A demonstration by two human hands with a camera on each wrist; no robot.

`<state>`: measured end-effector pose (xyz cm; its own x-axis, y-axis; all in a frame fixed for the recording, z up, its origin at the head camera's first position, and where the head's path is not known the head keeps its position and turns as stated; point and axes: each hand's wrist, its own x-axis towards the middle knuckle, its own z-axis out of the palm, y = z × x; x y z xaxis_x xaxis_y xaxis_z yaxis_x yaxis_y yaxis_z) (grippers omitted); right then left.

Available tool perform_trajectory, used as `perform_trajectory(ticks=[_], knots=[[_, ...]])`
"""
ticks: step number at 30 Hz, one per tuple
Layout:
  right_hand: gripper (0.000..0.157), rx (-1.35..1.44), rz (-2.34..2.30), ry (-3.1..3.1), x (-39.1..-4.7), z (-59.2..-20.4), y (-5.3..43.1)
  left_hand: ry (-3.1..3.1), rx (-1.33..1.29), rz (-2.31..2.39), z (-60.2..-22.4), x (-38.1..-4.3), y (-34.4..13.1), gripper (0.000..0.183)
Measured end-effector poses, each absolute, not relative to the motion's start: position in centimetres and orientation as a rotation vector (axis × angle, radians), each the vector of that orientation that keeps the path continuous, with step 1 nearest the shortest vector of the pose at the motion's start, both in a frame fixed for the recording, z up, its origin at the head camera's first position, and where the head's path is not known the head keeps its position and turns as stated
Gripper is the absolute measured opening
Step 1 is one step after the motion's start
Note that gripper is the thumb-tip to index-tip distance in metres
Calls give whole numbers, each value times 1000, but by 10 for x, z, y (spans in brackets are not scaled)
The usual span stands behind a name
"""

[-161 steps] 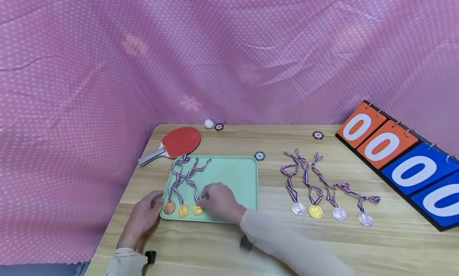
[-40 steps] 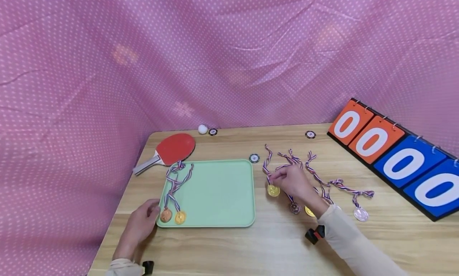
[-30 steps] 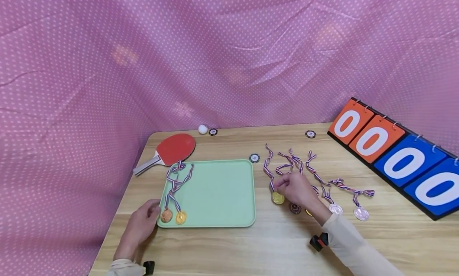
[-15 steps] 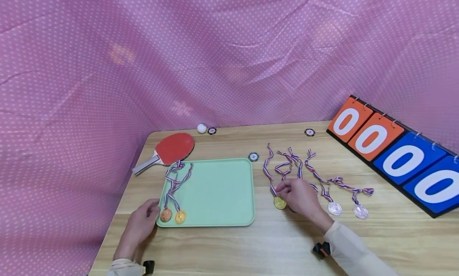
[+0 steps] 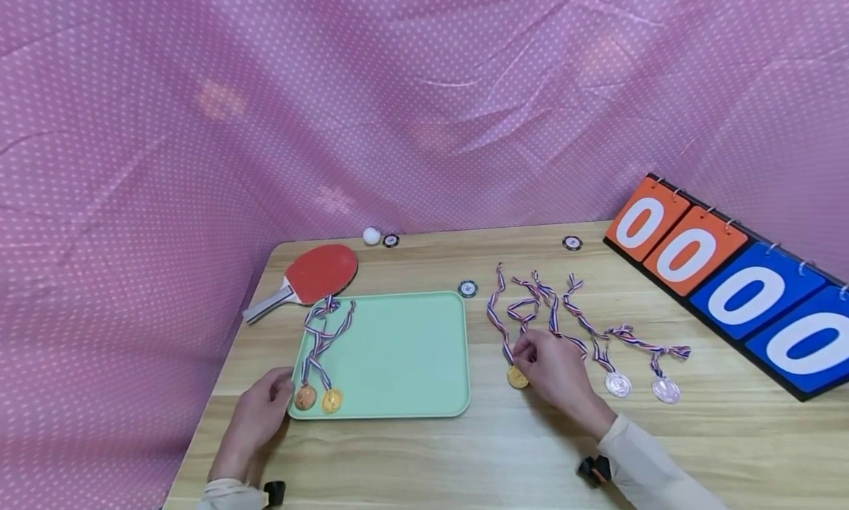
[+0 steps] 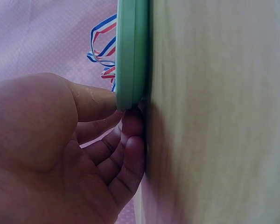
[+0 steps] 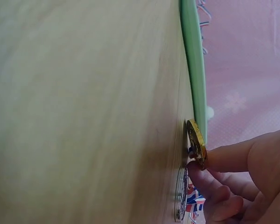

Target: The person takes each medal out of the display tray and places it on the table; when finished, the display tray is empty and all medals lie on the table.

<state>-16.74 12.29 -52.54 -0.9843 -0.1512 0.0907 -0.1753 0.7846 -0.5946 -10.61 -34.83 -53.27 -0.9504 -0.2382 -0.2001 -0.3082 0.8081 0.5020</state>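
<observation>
Right hand (image 5: 557, 370) pinches a gold medal (image 5: 516, 379), now moved right of the green tray (image 5: 411, 355); left hand (image 5: 260, 410) grips tray, two medals (image 5: 332, 402) remaining.

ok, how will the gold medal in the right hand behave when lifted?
The gold medal should stay rigid; it looks metallic. Its ribbon will likely trail limply, lying twisted and curved. Some pivoting seems possible: the fingers pinch the gold medal near one edge.
</observation>
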Motion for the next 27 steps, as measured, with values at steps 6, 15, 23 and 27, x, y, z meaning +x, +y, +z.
perform_trajectory(ticks=[6, 15, 23, 27], knots=[[14, 322, 974, -2943, -170, -527, 119, 2864, -428, 856, -535, -107, -355, 38], [13, 271, 984, -2985, -176, -526, 118, 2856, -394, 893, -534, -123, -359, 39], [5, 239, 1066, -2990, -187, -509, 95, 2827, -394, 908, -532, -140, -361, 39], [7, 339, 1220, -3008, -193, -497, 52, 2802, -421, 899, -530, -140, -365, 39]])
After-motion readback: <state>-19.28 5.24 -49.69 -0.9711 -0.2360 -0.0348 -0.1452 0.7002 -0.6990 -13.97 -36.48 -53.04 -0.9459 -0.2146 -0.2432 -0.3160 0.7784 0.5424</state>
